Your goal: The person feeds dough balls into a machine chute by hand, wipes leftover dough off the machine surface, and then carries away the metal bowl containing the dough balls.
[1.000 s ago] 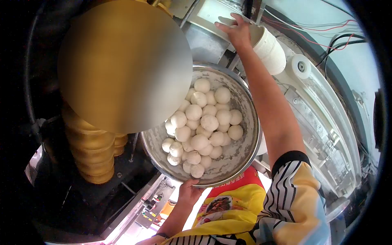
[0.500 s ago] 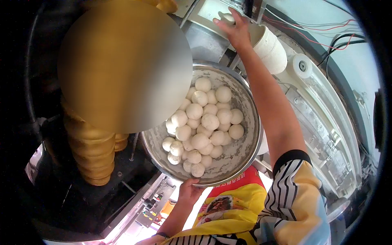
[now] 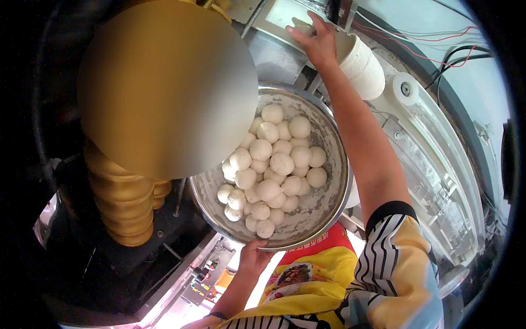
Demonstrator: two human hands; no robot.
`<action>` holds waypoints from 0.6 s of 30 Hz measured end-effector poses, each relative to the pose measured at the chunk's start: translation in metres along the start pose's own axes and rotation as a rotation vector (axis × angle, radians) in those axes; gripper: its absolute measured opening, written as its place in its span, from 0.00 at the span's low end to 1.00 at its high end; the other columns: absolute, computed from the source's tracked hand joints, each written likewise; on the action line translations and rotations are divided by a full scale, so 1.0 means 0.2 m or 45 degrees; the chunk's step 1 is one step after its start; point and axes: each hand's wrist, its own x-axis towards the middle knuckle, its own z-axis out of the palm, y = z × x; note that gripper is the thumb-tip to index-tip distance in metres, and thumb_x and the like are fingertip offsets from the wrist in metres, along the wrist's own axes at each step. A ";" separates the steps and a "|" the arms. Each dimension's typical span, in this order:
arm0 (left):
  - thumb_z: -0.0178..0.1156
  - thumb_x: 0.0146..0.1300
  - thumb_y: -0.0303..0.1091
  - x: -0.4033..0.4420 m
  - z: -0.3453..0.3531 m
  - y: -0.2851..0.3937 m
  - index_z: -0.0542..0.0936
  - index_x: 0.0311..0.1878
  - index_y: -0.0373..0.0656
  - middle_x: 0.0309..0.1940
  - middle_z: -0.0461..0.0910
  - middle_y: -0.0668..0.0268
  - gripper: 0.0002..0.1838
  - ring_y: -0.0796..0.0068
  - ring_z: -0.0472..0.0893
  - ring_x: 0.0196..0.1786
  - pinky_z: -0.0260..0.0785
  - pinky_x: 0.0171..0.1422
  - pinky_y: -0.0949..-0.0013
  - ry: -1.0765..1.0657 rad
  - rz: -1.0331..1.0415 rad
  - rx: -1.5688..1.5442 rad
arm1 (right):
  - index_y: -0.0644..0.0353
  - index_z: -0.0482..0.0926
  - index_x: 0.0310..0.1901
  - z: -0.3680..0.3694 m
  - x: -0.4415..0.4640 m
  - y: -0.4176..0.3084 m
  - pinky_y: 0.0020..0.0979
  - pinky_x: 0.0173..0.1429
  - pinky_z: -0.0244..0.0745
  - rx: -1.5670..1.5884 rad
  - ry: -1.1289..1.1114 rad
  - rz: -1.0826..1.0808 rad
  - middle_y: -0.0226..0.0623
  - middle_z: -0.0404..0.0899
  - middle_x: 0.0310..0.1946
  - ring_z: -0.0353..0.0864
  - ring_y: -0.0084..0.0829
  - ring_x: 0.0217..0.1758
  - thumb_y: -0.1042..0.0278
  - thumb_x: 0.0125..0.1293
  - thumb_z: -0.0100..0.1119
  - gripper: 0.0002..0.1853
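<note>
Beside the white cylinder [image 3: 362, 68], right hand [image 3: 320, 46] fingers spread; left hand [image 3: 255, 260] pinches the rim of the metal bowl [image 3: 309, 219], white balls [image 3: 268, 190] already piled inside, remainder can't tell.

Round metal bowl [image 3: 315, 208], its mouth facing the viewer and its upper-left part hidden; the rim is shiny, the inner wall coated in patchy whitish residue. Within it lie numerous smooth, off-white, dough-like balls [image 3: 268, 190], broadly similar in size, whole, touching and heaped, leaving the wall bare at right and lower right.
</note>
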 end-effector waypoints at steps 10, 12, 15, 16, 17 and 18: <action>0.50 0.48 0.20 -0.02 0.04 0.01 0.60 0.58 0.37 0.53 0.68 0.54 0.30 0.56 0.69 0.56 0.64 0.62 0.55 -0.016 0.006 0.026 | 0.55 0.70 0.55 -0.01 0.00 -0.01 0.39 0.60 0.61 0.038 -0.022 0.053 0.53 0.63 0.52 0.65 0.46 0.56 0.37 0.41 0.64 0.41; 0.50 0.48 0.20 -0.01 0.02 0.01 0.60 0.58 0.37 0.53 0.68 0.54 0.30 0.56 0.69 0.57 0.64 0.62 0.55 -0.011 0.002 0.020 | 0.55 0.70 0.55 -0.01 0.00 -0.01 0.39 0.60 0.60 0.037 -0.025 0.042 0.53 0.63 0.52 0.65 0.47 0.56 0.37 0.41 0.64 0.41; 0.50 0.48 0.20 0.00 0.00 0.01 0.60 0.58 0.36 0.53 0.68 0.53 0.29 0.55 0.69 0.57 0.64 0.62 0.54 -0.012 -0.002 0.008 | 0.55 0.70 0.56 0.00 0.01 0.01 0.40 0.60 0.61 0.033 -0.023 0.014 0.54 0.63 0.52 0.65 0.47 0.56 0.37 0.41 0.63 0.41; 0.49 0.48 0.20 0.00 0.00 0.01 0.60 0.58 0.35 0.53 0.68 0.53 0.29 0.55 0.69 0.57 0.63 0.62 0.54 -0.012 -0.005 0.007 | 0.55 0.70 0.55 0.00 0.01 0.01 0.40 0.60 0.61 0.029 -0.026 0.021 0.53 0.63 0.52 0.65 0.47 0.56 0.37 0.41 0.64 0.41; 0.49 0.48 0.20 0.00 0.00 0.01 0.60 0.58 0.35 0.53 0.68 0.53 0.29 0.55 0.69 0.57 0.63 0.62 0.54 -0.011 -0.008 0.005 | 0.55 0.70 0.55 0.00 0.01 0.01 0.40 0.60 0.61 0.025 -0.030 0.029 0.53 0.63 0.52 0.65 0.47 0.56 0.37 0.41 0.64 0.41; 0.49 0.48 0.20 0.00 -0.01 0.01 0.60 0.58 0.35 0.53 0.68 0.53 0.29 0.54 0.69 0.57 0.63 0.62 0.54 -0.023 -0.017 -0.005 | 0.57 0.70 0.55 0.00 0.01 0.01 0.38 0.59 0.61 0.018 -0.025 0.024 0.53 0.64 0.52 0.66 0.45 0.56 0.38 0.42 0.64 0.40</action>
